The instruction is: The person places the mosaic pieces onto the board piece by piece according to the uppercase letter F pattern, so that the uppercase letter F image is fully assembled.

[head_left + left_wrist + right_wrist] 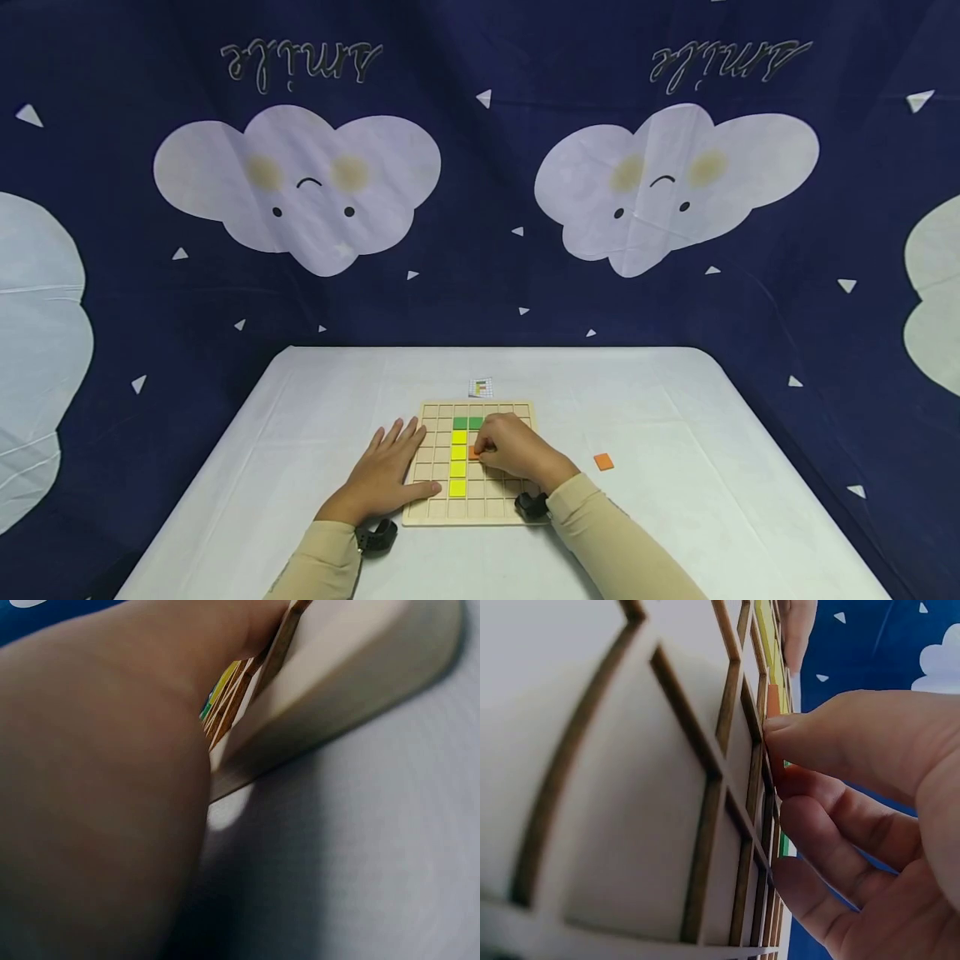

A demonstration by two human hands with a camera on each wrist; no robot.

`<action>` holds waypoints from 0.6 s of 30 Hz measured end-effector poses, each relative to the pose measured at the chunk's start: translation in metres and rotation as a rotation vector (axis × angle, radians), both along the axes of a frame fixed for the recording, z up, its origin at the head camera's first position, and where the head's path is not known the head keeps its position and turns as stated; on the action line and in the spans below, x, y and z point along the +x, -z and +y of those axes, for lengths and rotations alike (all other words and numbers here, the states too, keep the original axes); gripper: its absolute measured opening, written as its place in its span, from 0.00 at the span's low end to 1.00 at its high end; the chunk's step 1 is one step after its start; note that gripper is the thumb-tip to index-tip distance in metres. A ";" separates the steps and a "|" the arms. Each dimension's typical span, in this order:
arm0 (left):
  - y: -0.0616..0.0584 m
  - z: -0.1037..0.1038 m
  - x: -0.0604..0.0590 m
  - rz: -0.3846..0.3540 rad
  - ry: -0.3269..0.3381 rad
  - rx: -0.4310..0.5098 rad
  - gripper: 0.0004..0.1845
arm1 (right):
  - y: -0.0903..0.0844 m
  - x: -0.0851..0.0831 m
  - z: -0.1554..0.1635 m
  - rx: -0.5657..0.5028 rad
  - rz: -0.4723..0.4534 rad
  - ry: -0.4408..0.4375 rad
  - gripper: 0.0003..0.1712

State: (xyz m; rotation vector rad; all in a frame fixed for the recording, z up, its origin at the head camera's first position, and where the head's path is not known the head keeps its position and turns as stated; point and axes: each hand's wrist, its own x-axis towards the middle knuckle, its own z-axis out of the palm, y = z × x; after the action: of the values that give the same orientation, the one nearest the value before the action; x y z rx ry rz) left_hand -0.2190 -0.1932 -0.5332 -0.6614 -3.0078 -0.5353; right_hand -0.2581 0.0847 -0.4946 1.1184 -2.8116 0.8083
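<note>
A wooden grid board (450, 523) lies on the white table. My left hand (384, 473) rests spread along its left side, with the thumb lying over the board's lower left squares. My right hand (517, 448) is over the board and pinches an orange square tile (473, 453) between thumb and forefinger, beside the yellow column. In the right wrist view the orange tile (772, 699) shows at the thumb tip, low at the grid. Several yellow tiles (458, 469) form a column; green tiles (460, 423) sit in the row above, partly hidden by my right hand.
A second orange tile (603, 462) lies loose on the table, right of the board. Behind the board is a small card (481, 387) printed with a coloured grid pattern. A dark blue cloth (480, 300) with clouds hangs behind the table (337, 383).
</note>
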 end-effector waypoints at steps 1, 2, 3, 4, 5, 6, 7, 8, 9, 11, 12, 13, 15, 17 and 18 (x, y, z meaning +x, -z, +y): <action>0.000 0.000 0.000 -0.001 0.000 -0.002 0.59 | 0.000 0.000 0.000 0.001 -0.007 0.006 0.04; 0.000 0.000 0.000 0.001 0.000 -0.002 0.59 | 0.000 0.001 0.000 0.003 -0.014 0.011 0.03; 0.000 0.000 0.000 0.003 0.000 -0.007 0.59 | 0.000 0.001 0.001 0.005 -0.020 0.015 0.03; 0.000 0.001 0.001 0.005 0.000 -0.005 0.59 | -0.001 0.002 0.003 0.007 -0.025 0.015 0.03; 0.000 0.001 0.000 0.005 0.000 -0.010 0.59 | -0.003 0.002 0.005 0.006 -0.025 0.018 0.03; 0.001 0.001 0.000 0.004 0.000 -0.006 0.59 | -0.005 0.003 0.008 -0.001 -0.031 0.018 0.03; 0.000 0.002 0.000 -0.001 0.000 -0.008 0.59 | -0.007 0.003 0.012 -0.008 -0.027 0.016 0.04; 0.000 0.002 0.000 -0.005 0.000 -0.003 0.59 | -0.010 0.004 0.016 -0.015 -0.021 0.016 0.05; 0.000 0.002 0.000 -0.008 -0.001 -0.007 0.59 | -0.013 0.004 0.021 -0.025 -0.013 0.019 0.06; 0.000 0.003 0.000 -0.015 -0.005 -0.004 0.60 | -0.020 0.002 0.032 -0.057 0.002 0.030 0.07; -0.001 0.003 0.000 -0.017 -0.008 -0.003 0.60 | -0.023 0.001 0.037 -0.067 0.013 0.035 0.08; -0.001 0.003 0.000 -0.019 -0.011 -0.008 0.60 | -0.025 0.000 0.043 -0.073 0.028 0.044 0.08; -0.001 0.002 0.000 -0.016 -0.015 -0.012 0.60 | -0.029 -0.003 0.055 -0.083 0.042 0.068 0.08; -0.001 0.002 0.000 -0.016 -0.014 -0.007 0.60 | -0.030 -0.006 0.070 -0.087 0.059 0.081 0.09; -0.001 0.001 0.000 -0.015 -0.013 -0.007 0.60 | -0.030 -0.006 0.078 -0.089 0.056 0.093 0.10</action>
State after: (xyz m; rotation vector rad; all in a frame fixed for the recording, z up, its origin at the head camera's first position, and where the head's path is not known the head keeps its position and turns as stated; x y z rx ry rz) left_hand -0.2187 -0.1917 -0.5324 -0.6412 -3.0272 -0.5323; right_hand -0.2646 0.1624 -0.4649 0.9752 -2.7293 0.8706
